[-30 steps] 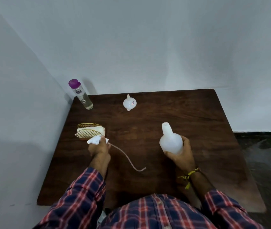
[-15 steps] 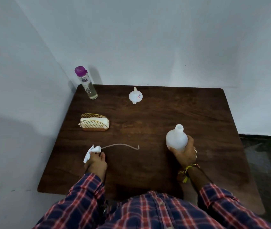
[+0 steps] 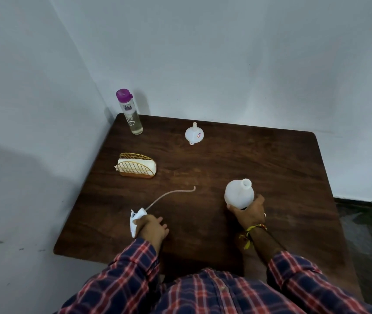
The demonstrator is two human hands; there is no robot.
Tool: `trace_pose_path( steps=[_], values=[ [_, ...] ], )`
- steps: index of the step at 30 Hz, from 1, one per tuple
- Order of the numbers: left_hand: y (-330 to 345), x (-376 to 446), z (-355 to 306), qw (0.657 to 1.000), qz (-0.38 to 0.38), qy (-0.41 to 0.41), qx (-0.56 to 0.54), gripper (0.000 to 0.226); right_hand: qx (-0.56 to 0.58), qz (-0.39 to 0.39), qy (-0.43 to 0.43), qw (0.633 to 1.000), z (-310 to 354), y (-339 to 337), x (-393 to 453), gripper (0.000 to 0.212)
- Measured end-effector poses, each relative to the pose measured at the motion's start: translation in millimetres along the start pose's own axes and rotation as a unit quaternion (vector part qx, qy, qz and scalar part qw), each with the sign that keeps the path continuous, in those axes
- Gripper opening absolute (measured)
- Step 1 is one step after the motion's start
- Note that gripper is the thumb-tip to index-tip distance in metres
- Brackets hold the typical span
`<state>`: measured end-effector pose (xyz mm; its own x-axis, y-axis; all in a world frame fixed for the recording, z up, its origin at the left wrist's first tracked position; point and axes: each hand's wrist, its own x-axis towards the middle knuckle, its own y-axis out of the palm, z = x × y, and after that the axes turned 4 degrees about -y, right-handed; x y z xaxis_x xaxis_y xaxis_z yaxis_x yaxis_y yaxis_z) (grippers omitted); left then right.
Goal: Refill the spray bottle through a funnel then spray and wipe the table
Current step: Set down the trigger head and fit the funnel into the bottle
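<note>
My right hand (image 3: 249, 213) grips the white spray bottle body (image 3: 239, 194), which stands uncapped with its neck open on the dark wooden table (image 3: 271, 168). My left hand (image 3: 151, 227) rests on the table near the front left, closed on the white spray head (image 3: 136, 219). Its thin dip tube (image 3: 169, 196) lies curved across the table towards the middle. A white funnel (image 3: 194, 133) sits upside down near the far edge. A clear water bottle with a purple cap (image 3: 130, 112) stands at the far left corner.
A gold wire holder with white napkins (image 3: 136, 166) stands on the left of the table. Grey walls close off the far and left sides. The floor shows beyond the table's right edge.
My left hand has drawn the spray head back from beside the napkin holder towards the front edge, and the tube has swung round. The right hand has kept hold of the bottle.
</note>
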<state>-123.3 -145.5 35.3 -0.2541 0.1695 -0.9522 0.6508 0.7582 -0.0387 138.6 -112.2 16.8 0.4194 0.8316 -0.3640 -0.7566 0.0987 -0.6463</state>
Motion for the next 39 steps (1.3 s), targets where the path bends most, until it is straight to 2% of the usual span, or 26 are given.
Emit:
trace_pose_path(
  steps=[1, 5, 10, 12, 15, 17, 18, 19, 21, 23, 24, 25, 26, 29, 35, 39],
  values=[
    [7.3, -2.5, 10.3, 0.999, -0.012, -0.032, -0.031, 0.062, 0.003, -0.005, 0.033, 0.999, -5.8, -5.5, -1.2, 0.102],
    [11.9, -6.0, 14.6, 0.998, -0.015, -0.057, 0.018, 0.082, 0.038, 0.022, 0.107, 0.993, 3.4, 3.5, -12.9, 0.095],
    [14.7, -18.9, 6.9, 0.997, 0.022, -0.056, 0.055, 0.071, 0.056, 0.095, 0.13, 0.985, 7.3, 28.1, -13.2, 0.084],
    [20.7, -21.8, 4.9, 0.994, 0.047, -0.048, 0.084, 0.068, 0.049, 0.128, 0.118, 0.984, -3.7, 37.7, -3.4, 0.069],
    [26.3, -24.9, -1.2, 0.986, 0.09, -0.013, 0.141, 0.052, 0.02, 0.154, 0.101, 0.983, 16.9, 27.0, -21.2, 0.035],
    [25.0, -28.6, -4.4, 0.972, 0.1, 0.064, 0.202, 0.044, 0.018, 0.175, 0.082, 0.981, 26.1, 22.5, -32.3, 0.028],
    [22.1, -26.6, -7.5, 0.959, 0.089, 0.14, 0.23, 0.038, 0.027, 0.186, 0.072, 0.979, 29.1, 21.7, -35.9, 0.027],
    [17.8, -27.6, -12.2, 0.936, 0.074, 0.228, 0.259, 0.032, 0.038, 0.195, 0.061, 0.978, 31.4, 21.2, -39.1, 0.026],
    [2.3, -23.3, -28.2, 0.861, 0.013, 0.395, 0.319, 0.023, 0.041, 0.207, 0.019, 0.977, 40.6, 21.3, -45.4, 0.024],
    [-14.9, -13.8, -45.3, 0.798, -0.066, 0.484, 0.354, 0.02, 0.036, 0.21, -0.028, 0.977, 51.1, 21.9, -52.1, 0.023],
    [-24.1, -4.9, -54.1, 0.782, -0.097, 0.501, 0.356, 0.016, 0.034, 0.209, -0.047, 0.976, 57.8, 23.3, -55.9, 0.022],
    [-32.2, 5.0, -62.1, 0.777, -0.116, 0.504, 0.359, 0.01, 0.029, 0.207, -0.065, 0.976, 64.1, 24.4, -59.6, 0.02],
    [-38.5, 13.7, -69.6, 0.775, -0.131, 0.496, 0.368, 0.014, 0.022, 0.203, -0.086, 0.975, 70.9, 26.3, -63.2, 0.02],
    [-51.9, 36.4, -86.6, 0.775, -0.152, 0.455, 0.411, 0.043, 0.008, 0.176, -0.136, 0.975, 88.0, 32.4, -73.1, 0.018],
    [-44.9, 63.6, -100.3, 0.77, -0.079, 0.406, 0.486, 0.064, 0.014, 0.076, -0.209, 0.975, 118.1, 42.0, -75.5, 0.005],
    [-22.6, 68.2, -107.5, 0.759, -0.089, 0.357, 0.538, 0.084, 0.04, 0.032, -0.22, 0.974, 146.7, 45.3, -63.0, 0.001]
  ],
)
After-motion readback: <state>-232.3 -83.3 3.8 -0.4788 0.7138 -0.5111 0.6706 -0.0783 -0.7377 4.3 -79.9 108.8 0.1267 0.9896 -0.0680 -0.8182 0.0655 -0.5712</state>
